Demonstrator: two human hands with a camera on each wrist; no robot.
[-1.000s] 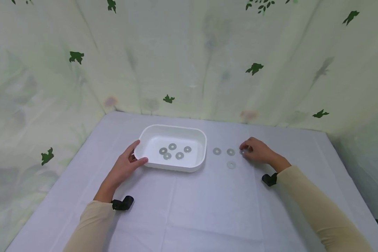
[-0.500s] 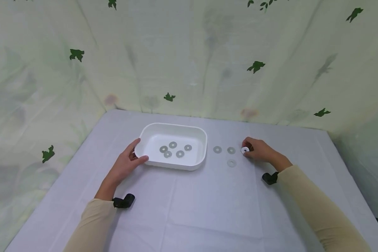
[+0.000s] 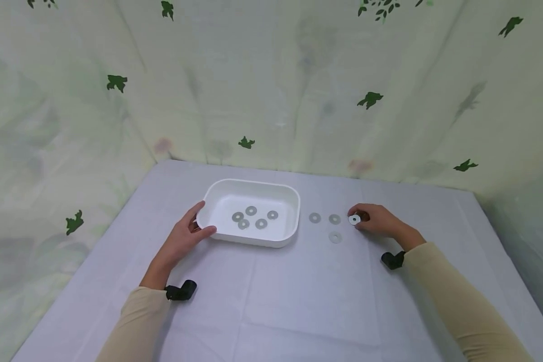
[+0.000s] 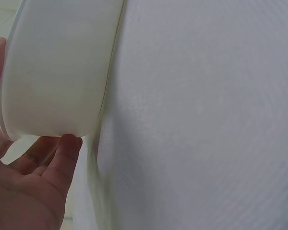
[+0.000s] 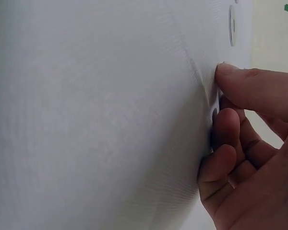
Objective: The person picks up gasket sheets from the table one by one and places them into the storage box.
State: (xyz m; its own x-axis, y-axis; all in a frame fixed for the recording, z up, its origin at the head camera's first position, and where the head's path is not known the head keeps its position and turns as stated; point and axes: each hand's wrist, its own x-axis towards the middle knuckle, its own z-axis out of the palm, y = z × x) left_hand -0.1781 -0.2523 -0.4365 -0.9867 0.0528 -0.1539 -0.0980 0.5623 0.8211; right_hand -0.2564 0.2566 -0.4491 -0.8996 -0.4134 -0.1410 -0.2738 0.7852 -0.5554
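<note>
A white-clothed table [image 3: 271, 306] carries a white tray [image 3: 249, 240] left of centre, towards the far side, with three flat grey washers [image 3: 331, 219] lying just to its right.

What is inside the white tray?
Five grey washers lie inside the white tray. The inner side of its near wall is hidden; anything close against it cannot be seen.

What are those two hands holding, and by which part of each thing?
The left hand grips the white tray at its left end; the right hand pinches one washer by its edge.
</note>
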